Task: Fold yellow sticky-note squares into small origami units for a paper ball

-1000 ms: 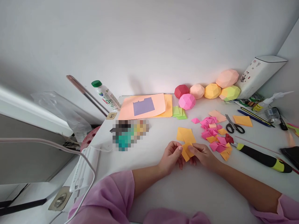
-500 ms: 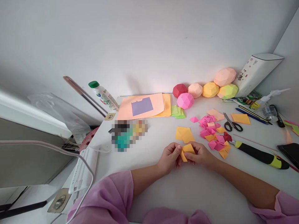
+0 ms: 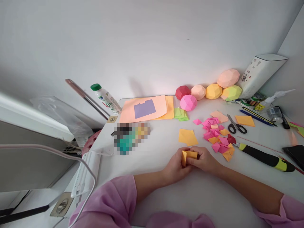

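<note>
A small folded orange paper (image 3: 190,155) is held between both hands, low over the white table. My left hand (image 3: 175,167) grips its left side, fingers bent round it. On the right side, my right hand (image 3: 206,160) pinches it with the thumb along the lower edge. Some fingertips are hidden behind the paper. Flat orange paper squares (image 3: 187,136) lie just beyond the hands. To their right is a pile of small folded pink and orange pieces (image 3: 210,134).
Faceted paper balls (image 3: 214,91) line the wall. Scissors (image 3: 237,128), a black and yellow cutter (image 3: 262,155) and pens (image 3: 257,117) lie on the right. Peach sheets (image 3: 128,109) and green slips (image 3: 180,114) lie behind. A bottle (image 3: 106,99) stands at the left.
The orange paper has turned and is folded up more, with an upright flap at its left. My left hand has closed further round it, and both hands have come slightly closer.
</note>
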Available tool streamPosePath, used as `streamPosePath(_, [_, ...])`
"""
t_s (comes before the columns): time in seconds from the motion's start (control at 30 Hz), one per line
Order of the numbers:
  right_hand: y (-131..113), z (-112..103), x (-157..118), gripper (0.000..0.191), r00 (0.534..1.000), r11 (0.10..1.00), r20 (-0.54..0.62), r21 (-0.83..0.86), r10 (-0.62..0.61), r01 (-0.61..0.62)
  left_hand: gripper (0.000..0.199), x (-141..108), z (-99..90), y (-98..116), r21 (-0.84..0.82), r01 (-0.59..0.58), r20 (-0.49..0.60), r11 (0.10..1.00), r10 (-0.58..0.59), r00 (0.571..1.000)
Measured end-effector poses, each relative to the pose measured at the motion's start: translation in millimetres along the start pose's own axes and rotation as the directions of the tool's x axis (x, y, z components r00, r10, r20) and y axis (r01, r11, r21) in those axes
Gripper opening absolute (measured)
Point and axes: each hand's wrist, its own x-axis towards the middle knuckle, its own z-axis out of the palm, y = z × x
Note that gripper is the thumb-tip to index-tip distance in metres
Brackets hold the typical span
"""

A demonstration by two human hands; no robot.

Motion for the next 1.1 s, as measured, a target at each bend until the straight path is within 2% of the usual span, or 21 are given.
streamPosePath(0.07, [1.4, 0.4, 0.7, 0.018, 1.0, 1.0, 0.005, -0.013, -0.001, 0.001, 0.052, 0.1, -1.0, 0.8, 0.07, -0.038, 0.004, 0.997, 0.038, 0.999])
streamPosePath(0.17, [3.3, 0.1, 2.2, 0.021, 1.0, 1.0, 0.019, 0.009, -0.02, 0.02, 0.043, -0.3, -2.1, 4.1, 0.04, -0.047, 0.02, 0.998, 0.047, 0.999])
streamPosePath(0.27, [3.2, -0.7, 2.6, 0.03, 0.998, 0.998, 0.003, 0.02, -0.062, 0.062, 0.035, -0.9, -1.7, 7.0, -0.064, 0.027, 0.03, 0.998, -0.025, 0.999])
streamPosePath(0.37, [0.4, -1.6, 1.5, 0.035, 0.999, 0.997, -0.011, 0.054, -0.048, 0.049, 0.036, -0.1, -1.3, 8.2, -0.202, 0.092, 0.012, 0.975, -0.092, 0.996])
streamPosePath(0.63, [0.7, -2.3, -1.4, 0.034, 1.0, 0.979, 0.003, 0.206, 0.004, -0.005, 0.041, 10.2, -5.6, 8.0, -0.465, 0.166, -0.08, 0.87, -0.228, 0.97])
streamPosePath(0.87, [1.3, -3.5, -1.5, 0.032, 1.0, 0.976, 0.014, 0.218, -0.018, 0.014, 0.042, 10.0, -6.5, 13.3, -0.427, 0.191, -0.002, 0.884, -0.212, 0.977])
streamPosePath(1.0, [-1.0, -3.5, -1.5, 0.032, 1.0, 0.981, 0.005, 0.194, -0.007, 0.006, 0.04, 9.8, -6.4, 13.6, -0.427, 0.186, -0.014, 0.885, -0.212, 0.977])
streamPosePath(1.1, [-1.0, -2.2, -0.9, 0.028, 1.0, 0.971, -0.003, 0.238, 0.014, -0.013, 0.04, 10.2, -6.2, 13.2, -0.435, 0.18, -0.018, 0.882, -0.209, 0.978])
